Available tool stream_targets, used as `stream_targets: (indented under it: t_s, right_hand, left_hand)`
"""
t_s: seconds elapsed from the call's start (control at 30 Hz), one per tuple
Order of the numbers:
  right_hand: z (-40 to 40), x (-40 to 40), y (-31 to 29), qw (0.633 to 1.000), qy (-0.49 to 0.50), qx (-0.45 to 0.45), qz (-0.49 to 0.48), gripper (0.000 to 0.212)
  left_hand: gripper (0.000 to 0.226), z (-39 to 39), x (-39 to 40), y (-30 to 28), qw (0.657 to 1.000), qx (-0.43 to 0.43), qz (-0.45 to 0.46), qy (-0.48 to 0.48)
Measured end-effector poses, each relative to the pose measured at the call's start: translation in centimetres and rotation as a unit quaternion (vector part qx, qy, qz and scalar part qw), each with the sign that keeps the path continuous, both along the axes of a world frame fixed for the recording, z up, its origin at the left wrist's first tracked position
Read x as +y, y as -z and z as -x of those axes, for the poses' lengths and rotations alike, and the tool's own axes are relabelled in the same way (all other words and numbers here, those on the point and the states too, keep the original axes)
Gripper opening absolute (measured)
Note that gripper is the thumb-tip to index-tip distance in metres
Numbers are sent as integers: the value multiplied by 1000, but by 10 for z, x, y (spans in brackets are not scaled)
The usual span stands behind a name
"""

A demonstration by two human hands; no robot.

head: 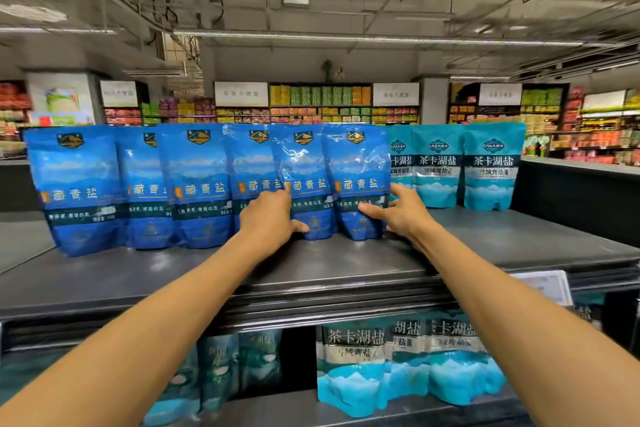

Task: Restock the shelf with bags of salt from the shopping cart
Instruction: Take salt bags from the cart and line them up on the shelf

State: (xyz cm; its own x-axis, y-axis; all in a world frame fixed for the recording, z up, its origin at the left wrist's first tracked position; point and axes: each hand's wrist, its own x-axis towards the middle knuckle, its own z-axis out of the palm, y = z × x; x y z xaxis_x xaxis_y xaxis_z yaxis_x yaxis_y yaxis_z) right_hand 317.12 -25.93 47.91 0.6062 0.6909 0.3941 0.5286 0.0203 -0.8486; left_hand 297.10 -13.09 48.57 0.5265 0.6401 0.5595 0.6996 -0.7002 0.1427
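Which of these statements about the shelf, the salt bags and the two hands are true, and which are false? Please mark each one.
1. Both hands touch dark blue bags on the top shelf. True: the left hand and the right hand are at the two rightmost dark blue bags.
2. The turquoise bags stand left of the dark blue ones. False: they stand to the right.
3. The lower shelf holds salt bags too. True.
4. The dark blue bags lie flat in a pile. False: they stand upright in a row.
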Motion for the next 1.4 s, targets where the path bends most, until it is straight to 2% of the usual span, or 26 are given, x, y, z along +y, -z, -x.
stream_targets:
  t_s: [0.17, 0.3, 0.4, 0.43, 0.5, 0.6, 0.73, 0.83, 0.93, 1.03, 1.2, 1.3, 1.4]
  right_hand:
    - [-1, 0, 3, 998, 38, -8, 41, 40]
    - [3, -5, 5, 999, 25, 9, 43, 41]
    - [8, -18, 2, 997, 31, 14, 75, 77]
    - [11, -24, 1, 995, 50, -3, 83, 83]
    - [18, -39, 2, 989, 112, -78, 54, 70]
    - [30, -77, 8, 966, 179, -172, -68, 39]
    - [45, -154, 37, 949, 179, -178, -190, 8]
    - [59, -219, 78, 941, 217, -163, -200, 4]
    - [71, -288, 135, 939, 276, -112, -174, 7]
    - [77, -363, 201, 913, 380, -37, -140, 11]
    - [93, -488, 301, 830, 541, 81, -112, 26]
    - [98, -556, 357, 777, 607, 154, -63, 16]
    - [94, -619, 418, 731, 647, 219, -1, 8]
  left_hand:
    - [54, 4, -3, 3, 1000, 14, 24, 12]
    - [40, 12, -12, 2, 998, -8, 55, 34]
    - [33, 19, -25, 2, 993, -65, 70, 64]
    - [29, 22, -31, 2, 990, -94, 70, 82]
    - [21, 27, -49, 5, 976, -155, 80, 130]
    - [11, 29, -88, 21, 945, -223, 104, 217]
    - [8, 19, -143, 47, 884, -287, 134, 343]
    - [5, 2, -187, 74, 834, -297, 170, 433]
    - [4, -23, -234, 120, 791, -251, 227, 510]
    - [7, -51, -285, 173, 749, -171, 305, 563]
    - [11, -99, -392, 276, 686, -5, 404, 605]
    - [4, -128, -461, 344, 633, 137, 461, 607]
    - [3, -160, -523, 417, 604, 258, 486, 577]
